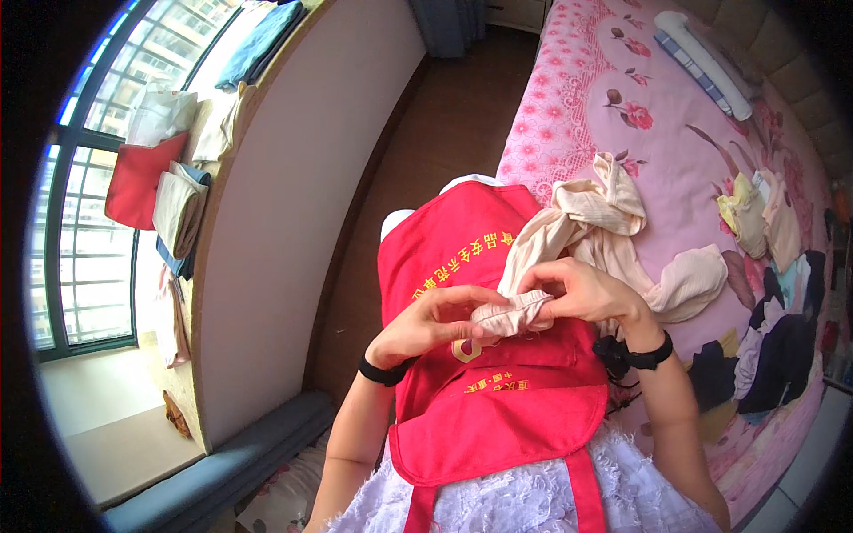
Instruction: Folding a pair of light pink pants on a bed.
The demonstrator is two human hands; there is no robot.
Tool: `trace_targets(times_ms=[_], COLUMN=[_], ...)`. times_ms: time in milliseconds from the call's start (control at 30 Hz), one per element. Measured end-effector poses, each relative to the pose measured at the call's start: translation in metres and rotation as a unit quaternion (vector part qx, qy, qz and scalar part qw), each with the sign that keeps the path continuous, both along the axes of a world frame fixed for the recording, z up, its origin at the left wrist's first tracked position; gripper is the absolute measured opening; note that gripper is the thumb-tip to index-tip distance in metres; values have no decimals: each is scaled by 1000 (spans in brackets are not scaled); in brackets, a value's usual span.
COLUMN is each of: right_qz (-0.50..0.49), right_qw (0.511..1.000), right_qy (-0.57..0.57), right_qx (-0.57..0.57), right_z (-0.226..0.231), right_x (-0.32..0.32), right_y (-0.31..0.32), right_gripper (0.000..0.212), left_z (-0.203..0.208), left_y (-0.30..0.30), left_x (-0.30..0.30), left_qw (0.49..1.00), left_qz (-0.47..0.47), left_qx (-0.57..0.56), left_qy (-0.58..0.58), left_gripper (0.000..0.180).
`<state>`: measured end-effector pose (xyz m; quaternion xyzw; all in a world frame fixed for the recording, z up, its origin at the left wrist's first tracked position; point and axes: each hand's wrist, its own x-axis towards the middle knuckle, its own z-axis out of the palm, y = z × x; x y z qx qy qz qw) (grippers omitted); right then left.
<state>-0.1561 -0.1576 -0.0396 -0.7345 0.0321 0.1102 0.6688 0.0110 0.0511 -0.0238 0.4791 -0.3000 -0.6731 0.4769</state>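
Observation:
A cream, finely ribbed garment (597,206) stretches from my lap onto the bed, its long parts twisted and crumpled. Above the red apron (462,233) on my lap, a gathered, seamed edge of that cloth is bunched between my hands. My left hand (425,322) pinches one end of the edge, thumb below and fingers behind. At the other end, my right hand (588,291) grips it with thumb and bent fingers. Folds of cloth hide some fingertips. Whether the edge is a waistband or a cuff, I cannot tell.
On my right lies a bed with a pink floral sheet (662,133). It holds a rolled blue-and-white cloth (702,69), small yellow garments (745,213) and a dark clothes pile (773,355). Left, folded clothes (180,213) and a red bag (145,182) sit on the window ledge.

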Motion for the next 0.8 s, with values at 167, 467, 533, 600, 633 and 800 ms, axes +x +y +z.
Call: trace_targets(times_ms=[167,467,533,600,633,800], right_qz=[43,-205,-330,-430,-442,-411], right_qw=[997,961,893,796,781,807], right_qy=[-58,-132,-155,-217,-221,-232], right_qx=[-38,-131,-265,-367,-381,-354], right_z=[13,43,47,50,53,60], right_x=[-10,12,13,15,11,10], right_y=[-3,13,10,9,9,15], right_gripper=[29,12,12,20,23,23], left_z=[-1,15,23,38,38,47], left_y=[0,-41,-55,-59,-59,-56], left_x=[-4,5,9,16,17,6], left_qw=[994,823,757,662,660,891], left_qz=[63,292,352,355,356,260], left_qx=[-17,-143,-191,-191,-191,-173], left_qy=[-93,-466,-516,-632,-633,-330], left_gripper=[27,21,21,22,22,42])
